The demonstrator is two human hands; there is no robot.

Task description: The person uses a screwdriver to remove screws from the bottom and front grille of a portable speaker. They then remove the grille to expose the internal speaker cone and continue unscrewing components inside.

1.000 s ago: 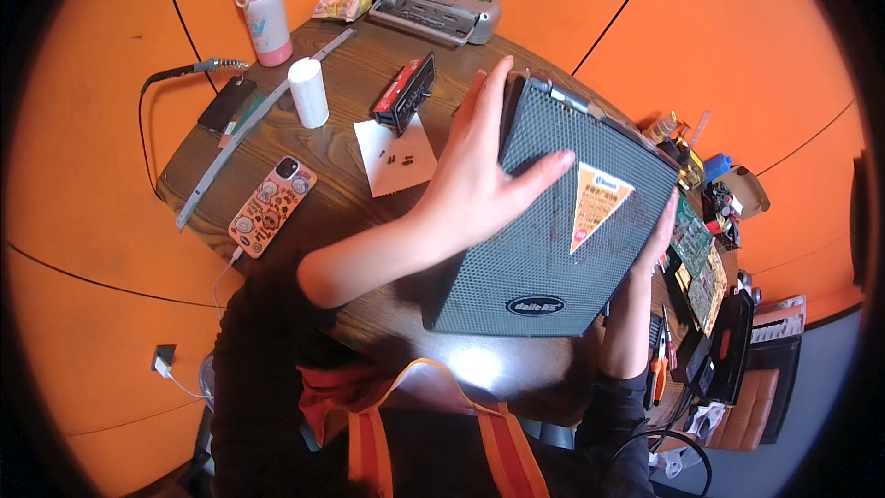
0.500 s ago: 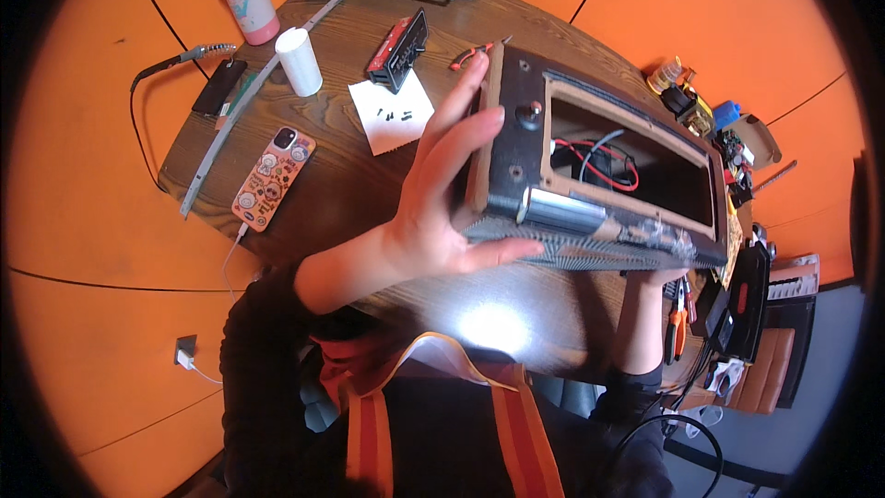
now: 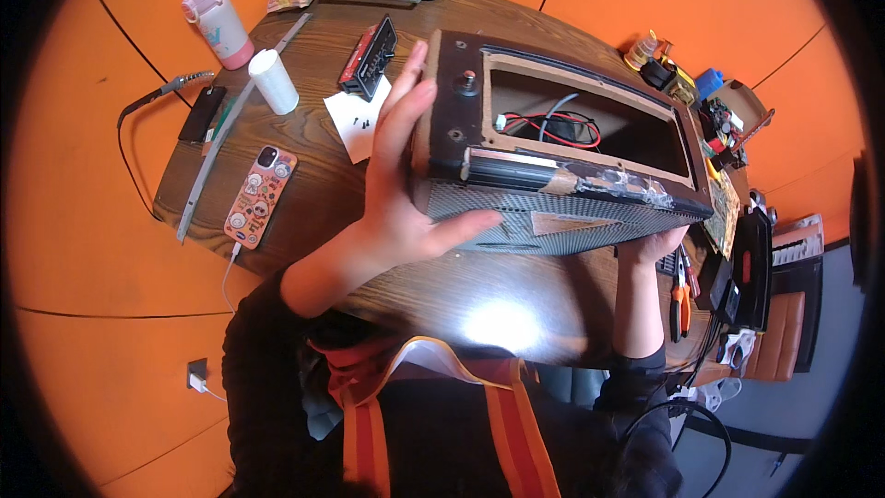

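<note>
Between my two hands, a black wooden speaker box (image 3: 544, 175) is held up over the table. Its frame has a rectangular cut-out with red, black and grey wires (image 3: 562, 127) inside. A round metal knob or button (image 3: 467, 84) sits beside the cut-out. The near side has a mesh-like pattern, a light torn patch and a damaged silver edge strip. My left hand (image 3: 396, 180) presses on the left end, thumb stretched along the patterned side and fingers up the end. My right hand (image 3: 653, 246) supports the lower right corner; its fingers are partly hidden beneath.
Behind the box lie a red-and-black panel module (image 3: 369, 57) and white paper (image 3: 350, 122) with small screws. To the left are a phone (image 3: 261, 198), a metal ruler (image 3: 217, 152), a white cylinder (image 3: 274, 81) and a bottle (image 3: 218, 21). Orange-handled pliers (image 3: 680, 304) lie right.
The speaker box has shifted left in view and tilted, showing more of its patterned near side. Both hands have moved with it. The whole view has shifted slightly too.
</note>
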